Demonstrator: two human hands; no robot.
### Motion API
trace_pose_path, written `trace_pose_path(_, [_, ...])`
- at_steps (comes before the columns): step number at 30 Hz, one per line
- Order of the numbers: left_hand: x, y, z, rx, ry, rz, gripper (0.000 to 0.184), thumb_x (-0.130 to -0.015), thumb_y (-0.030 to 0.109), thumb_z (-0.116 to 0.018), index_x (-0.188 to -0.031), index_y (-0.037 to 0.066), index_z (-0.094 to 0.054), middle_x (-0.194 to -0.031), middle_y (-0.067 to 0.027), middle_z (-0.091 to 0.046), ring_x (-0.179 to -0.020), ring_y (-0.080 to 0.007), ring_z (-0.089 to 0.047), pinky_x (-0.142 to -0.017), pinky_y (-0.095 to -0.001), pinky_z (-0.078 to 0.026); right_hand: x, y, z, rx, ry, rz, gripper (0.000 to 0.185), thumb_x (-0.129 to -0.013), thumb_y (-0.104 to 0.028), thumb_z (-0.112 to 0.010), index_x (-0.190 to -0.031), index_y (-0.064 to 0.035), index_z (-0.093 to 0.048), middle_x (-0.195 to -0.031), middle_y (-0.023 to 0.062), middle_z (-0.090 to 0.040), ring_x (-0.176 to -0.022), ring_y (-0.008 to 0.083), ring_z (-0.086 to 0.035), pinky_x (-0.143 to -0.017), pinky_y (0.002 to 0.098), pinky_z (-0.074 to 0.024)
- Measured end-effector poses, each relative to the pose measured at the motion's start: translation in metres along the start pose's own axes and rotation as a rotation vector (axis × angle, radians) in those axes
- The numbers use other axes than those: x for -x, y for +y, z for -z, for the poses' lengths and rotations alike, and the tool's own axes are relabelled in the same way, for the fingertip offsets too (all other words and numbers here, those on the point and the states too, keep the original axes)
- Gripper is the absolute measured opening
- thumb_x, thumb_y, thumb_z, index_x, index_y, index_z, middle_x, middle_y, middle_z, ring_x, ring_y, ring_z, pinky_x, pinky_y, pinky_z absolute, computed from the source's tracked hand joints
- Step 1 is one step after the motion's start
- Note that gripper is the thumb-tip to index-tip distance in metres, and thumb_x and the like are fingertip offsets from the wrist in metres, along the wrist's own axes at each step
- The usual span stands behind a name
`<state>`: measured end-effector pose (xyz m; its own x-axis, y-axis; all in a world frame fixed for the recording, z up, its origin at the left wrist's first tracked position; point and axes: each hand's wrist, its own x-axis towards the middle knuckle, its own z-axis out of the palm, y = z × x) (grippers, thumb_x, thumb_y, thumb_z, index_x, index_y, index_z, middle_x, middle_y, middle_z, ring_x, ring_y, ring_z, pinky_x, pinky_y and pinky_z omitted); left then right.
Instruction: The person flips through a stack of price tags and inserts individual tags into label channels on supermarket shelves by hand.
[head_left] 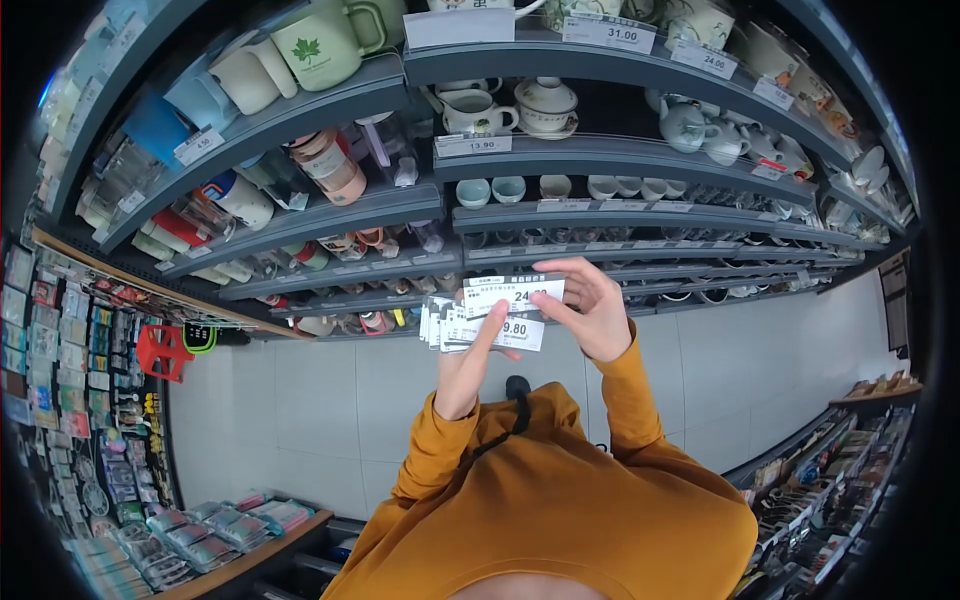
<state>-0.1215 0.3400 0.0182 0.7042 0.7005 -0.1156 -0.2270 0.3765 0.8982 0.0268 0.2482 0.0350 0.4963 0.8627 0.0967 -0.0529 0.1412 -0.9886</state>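
A fanned stack of white price tags [465, 333] rests in my left hand [468, 370], its thumb pressed over the front of them. The tag at the lower right of the stack reads 9.80. My right hand [590, 305] pinches the right end of another price tag [490, 297], printed with a number starting 24. That tag lies over the top of the stack, and my right thumb covers its last digits. Both hands are in front of the shelves, at the height of the lower ones in view.
Ahead, curved shelves carry a green mug [322, 48], a lidded bowl [546, 105], a teapot [684, 126] and small cups [508, 189]. Price labels [474, 146] line the shelf edges. A red basket [164, 352] is at left. Packaged goods [190, 545] lie on a lower-left display.
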Motion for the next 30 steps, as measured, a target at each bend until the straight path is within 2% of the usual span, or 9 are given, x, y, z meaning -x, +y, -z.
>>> trace_pose_path(2, [-0.012, 0.003, 0.003, 0.01, 0.035, -0.001, 0.024, -0.095, 0.015, -0.058, -0.114, 0.002, -0.052, -0.096, -0.0079, -0.065, -0.076, -0.0132, -0.064, -0.054, -0.0252, -0.051, -0.011, 0.006, -0.005, 0.08, 0.009, 0.094, 0.036, -0.083, 0.0, -0.07, -0.117, 0.0006, -0.057, -0.1, 0.0088, -0.066, -0.089, 0.0108, -0.063, -0.072, 0.0226, -0.0519])
trace_pose_path(8, [-0.036, 0.016, 0.028, 0.048, 0.006, 0.068, 0.023, -0.094, 0.016, -0.06, -0.112, 0.002, -0.055, -0.096, -0.008, -0.066, -0.077, -0.0141, -0.065, -0.053, -0.0267, -0.05, -0.028, 0.014, -0.023, 0.117, 0.074, 0.041, 0.034, -0.086, -0.002, -0.068, -0.118, 0.0002, -0.058, -0.101, 0.0092, -0.067, -0.09, 0.0105, -0.063, -0.072, 0.0217, -0.0505])
trace_pose_path(10, [-0.041, 0.024, 0.038, 0.058, -0.024, 0.082, 0.023, -0.094, 0.016, -0.06, -0.112, 0.002, -0.055, -0.096, -0.0081, -0.066, -0.077, -0.0141, -0.065, -0.053, -0.0267, -0.05, -0.03, 0.014, -0.034, 0.117, 0.116, 0.066, 0.034, -0.087, -0.003, -0.065, -0.12, 0.0006, -0.057, -0.098, 0.0084, -0.067, -0.086, 0.0093, -0.062, -0.069, 0.0207, -0.0491])
trace_pose_path(12, [-0.046, 0.029, 0.049, 0.073, -0.055, 0.096, 0.023, -0.094, 0.016, -0.06, -0.112, 0.002, -0.055, -0.096, -0.0082, -0.066, -0.077, -0.014, -0.065, -0.053, -0.0266, -0.05, -0.028, 0.01, -0.046, 0.126, 0.161, 0.025, 0.035, -0.088, -0.005, -0.066, -0.121, -0.0017, -0.057, -0.097, 0.006, -0.067, -0.086, 0.0092, -0.063, -0.072, 0.0215, -0.0478])
trace_pose_path(23, [-0.046, 0.047, 0.116, 0.118, -0.186, 0.177, 0.023, -0.094, 0.017, -0.059, -0.112, 0.003, -0.055, -0.097, -0.0081, -0.066, -0.078, -0.0136, -0.065, -0.054, -0.0262, -0.051, -0.018, 0.025, -0.119, 0.183, 0.308, 0.042, 0.037, -0.088, -0.004, -0.065, -0.123, 0.0006, -0.055, -0.093, 0.0065, -0.067, -0.083, 0.0099, -0.064, -0.073, 0.0221, -0.0483])
trace_pose_path(30, [-0.036, 0.059, 0.142, 0.14, -0.201, 0.175, 0.024, -0.094, 0.017, -0.059, -0.113, 0.002, -0.055, -0.097, -0.0079, -0.066, -0.077, -0.0138, -0.065, -0.054, -0.026, -0.051, -0.015, 0.027, -0.149, 0.192, 0.317, 0.054, 0.039, -0.088, -0.002, -0.065, -0.124, 0.0025, -0.053, -0.093, 0.0073, -0.067, -0.079, 0.0091, -0.061, -0.071, 0.0224, -0.0482])
